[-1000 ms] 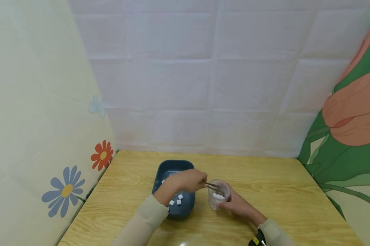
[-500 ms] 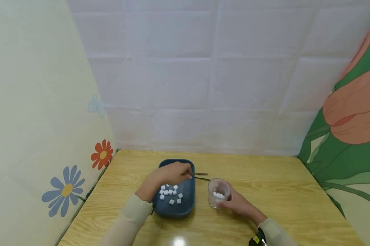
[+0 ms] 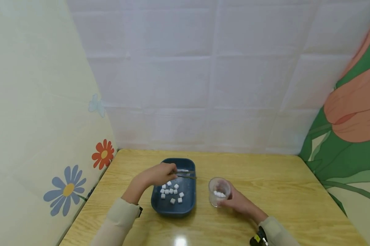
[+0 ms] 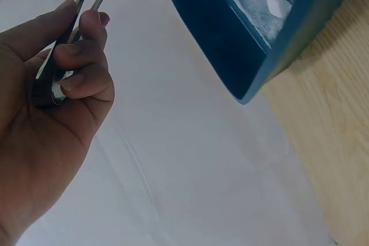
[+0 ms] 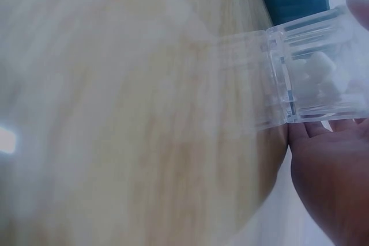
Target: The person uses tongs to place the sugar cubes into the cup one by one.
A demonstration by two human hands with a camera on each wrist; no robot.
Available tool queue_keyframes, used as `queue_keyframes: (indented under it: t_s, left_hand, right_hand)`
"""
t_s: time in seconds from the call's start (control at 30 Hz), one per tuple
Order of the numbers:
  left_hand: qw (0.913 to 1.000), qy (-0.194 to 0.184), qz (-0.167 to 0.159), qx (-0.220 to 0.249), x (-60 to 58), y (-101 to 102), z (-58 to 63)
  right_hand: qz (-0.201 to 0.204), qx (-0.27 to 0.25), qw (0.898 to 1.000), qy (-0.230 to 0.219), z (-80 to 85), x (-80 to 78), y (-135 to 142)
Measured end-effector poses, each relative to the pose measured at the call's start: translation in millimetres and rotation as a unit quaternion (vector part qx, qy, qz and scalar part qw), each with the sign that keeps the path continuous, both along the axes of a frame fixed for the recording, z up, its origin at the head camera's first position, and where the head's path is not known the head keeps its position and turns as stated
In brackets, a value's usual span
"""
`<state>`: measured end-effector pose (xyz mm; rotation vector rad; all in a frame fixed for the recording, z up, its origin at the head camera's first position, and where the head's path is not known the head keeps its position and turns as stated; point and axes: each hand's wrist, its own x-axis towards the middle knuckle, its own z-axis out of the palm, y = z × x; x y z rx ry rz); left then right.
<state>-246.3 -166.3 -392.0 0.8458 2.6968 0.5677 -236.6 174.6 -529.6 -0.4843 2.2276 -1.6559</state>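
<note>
My left hand (image 3: 159,173) pinches metal tongs (image 3: 185,172) over the far part of a dark blue tray (image 3: 189,202). In the left wrist view, the thumb and curled fingers grip the tongs (image 4: 81,4); their serrated arms stand apart, and the ends run out of frame. Several white cubes (image 3: 171,191), which look like sugar cubes, lie in the tray. To its right, my right hand (image 3: 238,201) holds a clear glass (image 3: 213,197) upright on the table. White cubes (image 5: 318,68) sit at the bottom of the glass.
The wood-grain table (image 3: 264,181) ends at a white sheet (image 3: 178,85) behind it. A flower-printed cloth (image 3: 34,102) hangs at the left, another with large tulips (image 3: 357,112) at the right. White powder (image 4: 248,4) coats part of the tray's inside.
My left hand has drawn the tongs out of the glass and moved left, back over the tray. More cubes in the tray now show. The right hand and glass have stayed in place.
</note>
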Motion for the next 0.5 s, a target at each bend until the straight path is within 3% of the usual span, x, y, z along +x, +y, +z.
queue_keyframes:
  t_s: [0.5]
  left_hand:
    - [0.9996, 0.002, 0.026, -0.008, 2.6, -21, -11.3]
  right_hand:
    - [-0.004, 0.010, 1.000, 0.003, -0.8, 0.0, 0]
